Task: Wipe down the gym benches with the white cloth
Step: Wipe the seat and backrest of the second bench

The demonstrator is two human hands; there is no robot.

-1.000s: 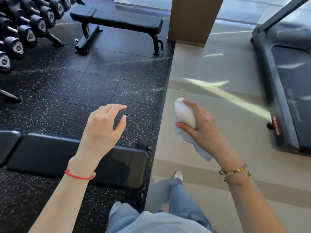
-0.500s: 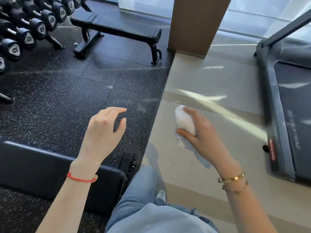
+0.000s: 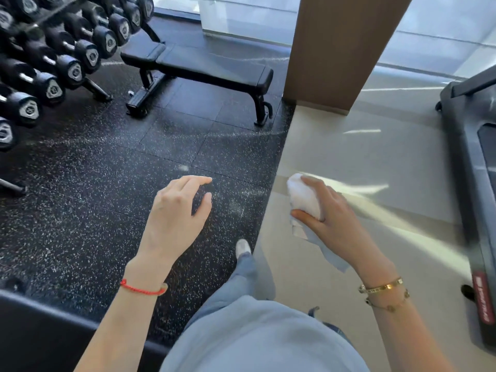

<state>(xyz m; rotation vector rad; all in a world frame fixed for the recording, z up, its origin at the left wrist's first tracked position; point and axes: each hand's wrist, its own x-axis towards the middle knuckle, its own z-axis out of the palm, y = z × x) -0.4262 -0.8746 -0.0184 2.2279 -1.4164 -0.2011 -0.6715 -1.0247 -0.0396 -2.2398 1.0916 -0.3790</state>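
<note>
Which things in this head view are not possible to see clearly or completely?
- Near bench: cut off by the bottom and left edges, partly behind the left forearm.
- White cloth: partly covered by the right hand.
- Treadmill: cut by the right edge; label blurred.
- Dumbbell markings: too small.

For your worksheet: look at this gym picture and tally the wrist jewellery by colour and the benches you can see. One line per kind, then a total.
Red cord bracelet (left wrist): 1
Gold bracelets (right wrist): 2, a bangle and a thin chain
Black benches: 2, the far bench and the near bench, partly cut off at the lower edge
Total: 5
</note>
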